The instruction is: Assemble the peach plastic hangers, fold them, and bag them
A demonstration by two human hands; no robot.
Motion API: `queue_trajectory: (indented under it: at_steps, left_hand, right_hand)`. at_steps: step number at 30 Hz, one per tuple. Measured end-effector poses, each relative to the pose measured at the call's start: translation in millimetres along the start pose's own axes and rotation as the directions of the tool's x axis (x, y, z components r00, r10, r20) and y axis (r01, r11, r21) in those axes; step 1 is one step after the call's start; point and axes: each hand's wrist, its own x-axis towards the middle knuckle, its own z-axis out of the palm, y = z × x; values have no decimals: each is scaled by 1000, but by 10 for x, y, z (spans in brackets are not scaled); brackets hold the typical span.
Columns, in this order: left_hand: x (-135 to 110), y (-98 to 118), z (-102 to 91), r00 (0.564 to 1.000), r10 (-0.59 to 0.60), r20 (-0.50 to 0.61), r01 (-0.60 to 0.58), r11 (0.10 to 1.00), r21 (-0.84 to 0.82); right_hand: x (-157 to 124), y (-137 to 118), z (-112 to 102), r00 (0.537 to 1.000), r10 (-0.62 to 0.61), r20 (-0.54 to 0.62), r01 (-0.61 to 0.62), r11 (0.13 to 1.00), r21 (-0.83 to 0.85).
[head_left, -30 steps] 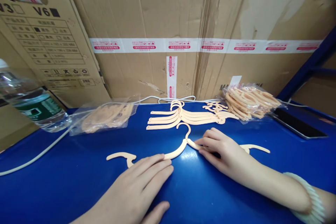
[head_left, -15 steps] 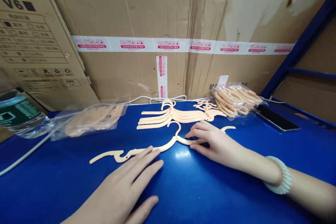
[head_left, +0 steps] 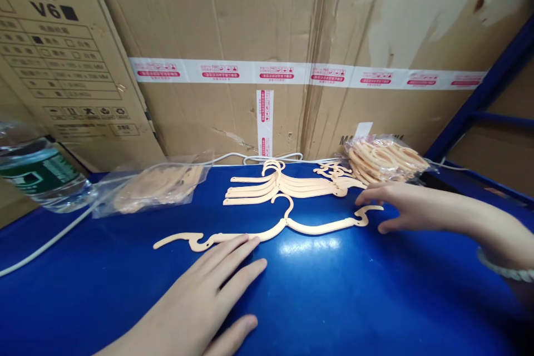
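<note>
**Right hand (head_left: 403,206) is coming away from the slim beige plastic-looking hanger (head_left: 321,228)**

The hanger is lying spread out on the glossy blue tabletop (head_left: 317,300), its right arm now showing bare where the right hand was pinching half a second ago; that is apparently leaving the left hand (head_left: 192,289) alone to steady it. The left fingers are spreading loosely, tips overlapping the hanger's left arm. The right thumb and fingers are standing apart, pinching nothing, with the hanger's hooked right end just beside them. Beyond, overlapping beige hangers (head_left: 308,184) are resting.
</note>
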Motion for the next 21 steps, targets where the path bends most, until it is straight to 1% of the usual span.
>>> queue_trajectory:
  at_steps: [5,7,9,14,16,18,19,20,21]
  left_hand:
    - [-11,34,-33,1000,2,2,-2,1000,-12]
    - [-13,49,-41,1000,-9,-12,8,999,-43]
    - [-9,59,-47,1000,-19,-21,18,997,-79]
    - [30,71,-76,998,-37,-44,31,990,-141]
    - [18,82,-79,999,-17,-52,10,991,-135]
    - [-54,101,-47,997,16,-80,-26,992,-123]
    - [-116,113,-15,995,25,-92,-36,992,-121]
    - [-192,124,26,987,8,-161,-31,990,-140]
    - [-278,134,74,979,-12,-204,-21,987,-157]
  right_hand:
    - [25,-58,37,997,79,22,-79,997,-10]
    - [34,-61,50,990,130,49,-127,991,-50]
    - [31,-39,68,987,156,49,-151,984,-95]
    - [-7,52,125,992,124,-19,-126,981,-147]
    - [-8,52,123,992,125,-27,-127,981,-149]
    - [-8,-12,76,992,117,-38,-121,983,-137]
    - [-17,-75,31,993,93,-76,-102,987,-121]
    - [-38,-158,-28,988,53,-148,-68,993,-97]
    - [-74,-254,-97,964,12,-266,-31,997,-67]
